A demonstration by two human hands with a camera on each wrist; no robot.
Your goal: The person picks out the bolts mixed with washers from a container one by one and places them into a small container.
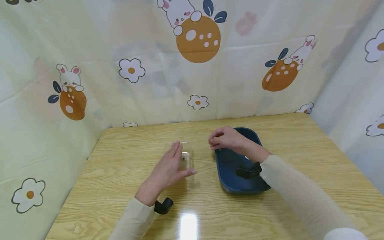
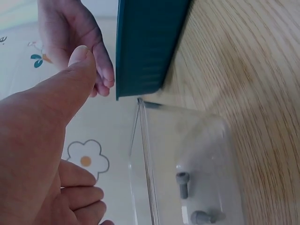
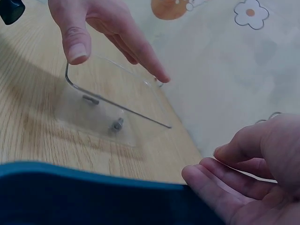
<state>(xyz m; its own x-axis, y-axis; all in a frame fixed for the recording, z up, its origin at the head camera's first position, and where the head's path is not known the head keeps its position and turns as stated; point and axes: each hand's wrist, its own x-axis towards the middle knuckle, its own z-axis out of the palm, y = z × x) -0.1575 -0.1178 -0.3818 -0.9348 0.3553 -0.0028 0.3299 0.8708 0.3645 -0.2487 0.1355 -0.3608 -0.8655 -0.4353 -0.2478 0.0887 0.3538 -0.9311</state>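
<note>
My left hand (image 1: pixel 166 170) hovers over a clear plastic box (image 1: pixel 188 165), thumb spread and fingers extended, with nothing in its grasp. Inside the box lie two dark grey socket-head bolts, an upper bolt (image 2: pixel 183 185) and a lower bolt (image 2: pixel 202 217) in the left wrist view. Over the left rim of a dark blue bin (image 1: pixel 220 173) is my right hand (image 1: pixel 232 139). Its fingers (image 3: pixel 225 180) are loosely bent, the thumb close to them, and no object shows between them. From the head, my left hand hides much of the clear box.
The bin stands right of the clear box on a wood-grain table (image 1: pixel 120 186). A small pale thing (image 1: pixel 246 157) shows inside the bin, partly behind my right wrist. Behind the table hangs a printed curtain (image 1: pixel 162 86), continuing along both sides.
</note>
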